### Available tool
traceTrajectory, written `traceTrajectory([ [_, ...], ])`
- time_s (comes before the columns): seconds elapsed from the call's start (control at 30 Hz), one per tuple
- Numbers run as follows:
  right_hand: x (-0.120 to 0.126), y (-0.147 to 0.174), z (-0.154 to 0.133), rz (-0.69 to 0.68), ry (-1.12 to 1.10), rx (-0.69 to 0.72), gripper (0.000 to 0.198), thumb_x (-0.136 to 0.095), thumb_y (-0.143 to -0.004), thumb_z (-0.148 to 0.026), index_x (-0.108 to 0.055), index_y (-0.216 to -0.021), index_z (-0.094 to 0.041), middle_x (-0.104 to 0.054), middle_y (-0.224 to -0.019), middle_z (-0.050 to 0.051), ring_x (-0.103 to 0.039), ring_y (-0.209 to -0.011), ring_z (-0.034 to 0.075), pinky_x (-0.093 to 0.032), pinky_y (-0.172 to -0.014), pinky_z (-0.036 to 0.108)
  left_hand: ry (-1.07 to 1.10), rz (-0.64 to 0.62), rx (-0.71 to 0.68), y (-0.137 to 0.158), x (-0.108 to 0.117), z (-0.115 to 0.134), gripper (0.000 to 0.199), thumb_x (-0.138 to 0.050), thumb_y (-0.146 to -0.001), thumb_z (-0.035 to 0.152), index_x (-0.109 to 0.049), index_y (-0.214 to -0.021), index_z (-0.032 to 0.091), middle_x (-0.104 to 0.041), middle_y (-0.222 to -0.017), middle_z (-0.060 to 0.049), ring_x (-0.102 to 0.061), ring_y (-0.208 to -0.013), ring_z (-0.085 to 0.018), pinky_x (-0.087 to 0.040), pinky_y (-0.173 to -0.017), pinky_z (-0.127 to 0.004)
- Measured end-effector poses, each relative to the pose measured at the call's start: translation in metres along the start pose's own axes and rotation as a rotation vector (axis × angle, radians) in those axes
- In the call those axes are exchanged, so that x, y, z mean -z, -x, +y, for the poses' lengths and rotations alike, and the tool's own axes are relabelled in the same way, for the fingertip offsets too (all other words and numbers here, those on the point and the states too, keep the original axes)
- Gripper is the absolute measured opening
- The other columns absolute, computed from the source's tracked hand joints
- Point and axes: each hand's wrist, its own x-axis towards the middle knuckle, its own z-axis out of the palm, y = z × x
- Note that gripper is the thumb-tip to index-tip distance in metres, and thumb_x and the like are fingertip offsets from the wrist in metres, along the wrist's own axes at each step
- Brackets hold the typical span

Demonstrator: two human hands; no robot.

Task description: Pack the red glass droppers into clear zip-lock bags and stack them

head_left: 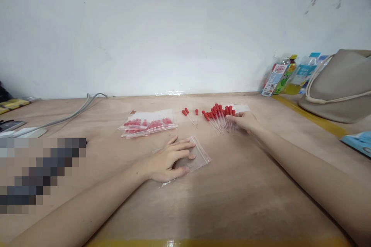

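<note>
Spreads the left hand [171, 161] wide over a clear bag [199, 157] on the table [232, 208], palm down, with fingers well apart and slightly bent. Reaches the right hand [245, 120] farther out, to the right end of a pile of red-topped droppers [216, 110], with fingertips narrowed against the outermost bulbs. Cannot tell, from this angle, about a firm grip on any dropper.

Has the pile fanned out beyond the clear bag and to its right, with bulbs toward the wall [174, 34] and thin clear stems toward the near side. Has a single dropper [196, 112] just left of the pile, upright in view but flat on the table, and a loose pair [187, 111] beside it, slanting. Has filled bags [162, 123] beyond the left hand, left of the loose pair, overlapping, with red bulbs visible through the plastic.

Has a cable [74, 114] curving over the table at far left. Has at far right, by the wall, a carton [274, 81] leaning near bottles [304, 71], then a greyish pouch [339, 85] with a pale cord, yellow tape [307, 114] running along nearby, and, nearer, a blue packet [359, 142] cut off by the edge of view.
</note>
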Motion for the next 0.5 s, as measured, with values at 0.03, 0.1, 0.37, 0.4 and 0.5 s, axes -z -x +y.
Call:
traceTrajectory([
  [0.03,-0.001,0.002,-0.003,-0.003,0.013,0.001,0.031,-0.065,-0.06,-0.048,-0.064,-0.066,-0.017,-0.062,-0.058,0.004,-0.058,-0.061,0.018,-0.042,-0.054,0.028,0.0,0.001,-0.001,0.0,0.0,0.0,0.034,-0.053,-0.082,0.031,-0.052,-0.115,0.024,-0.037,-0.139,-0.008,-0.029,-0.13,-0.027,-0.01,-0.106,-0.056],
  [0.1,-0.002,0.004,-0.01,0.001,0.027,0.037,0.034,-0.065,-0.059,-0.051,-0.065,-0.069,-0.018,-0.063,-0.061,0.004,-0.059,-0.063,0.019,-0.042,-0.055,0.027,-0.005,0.002,-0.001,0.0,0.0,0.0,0.034,-0.053,-0.082,0.032,-0.052,-0.116,0.024,-0.037,-0.139,-0.008,-0.029,-0.13,-0.027,-0.011,-0.106,-0.056],
  [0.37,-0.015,0.012,-0.044,-0.043,0.091,0.179,0.04,-0.063,-0.061,-0.054,-0.065,-0.07,-0.015,-0.064,-0.066,0.005,-0.059,-0.064,0.018,-0.04,-0.056,0.026,-0.031,-0.007,0.01,0.001,0.0,0.002,0.036,-0.053,-0.082,0.032,-0.051,-0.117,0.024,-0.036,-0.14,-0.007,-0.028,-0.131,-0.025,-0.011,-0.107,-0.054],
  [0.4,-0.018,0.012,-0.046,-0.053,0.076,0.183,0.039,-0.064,-0.061,-0.053,-0.065,-0.072,-0.015,-0.065,-0.068,0.005,-0.059,-0.065,0.018,-0.041,-0.057,0.025,-0.033,-0.009,0.009,0.001,0.0,0.002,0.036,-0.053,-0.082,0.032,-0.051,-0.117,0.023,-0.036,-0.14,-0.007,-0.029,-0.131,-0.025,-0.01,-0.108,-0.053],
  [0.5,-0.025,0.011,-0.047,-0.065,0.016,0.164,0.039,-0.064,-0.061,-0.049,-0.065,-0.079,-0.014,-0.066,-0.074,0.006,-0.06,-0.07,0.018,-0.042,-0.058,0.025,-0.042,-0.011,0.0,0.001,0.0,0.002,0.037,-0.053,-0.083,0.033,-0.05,-0.118,0.024,-0.036,-0.14,-0.006,-0.029,-0.13,-0.025,-0.01,-0.108,-0.053],
])
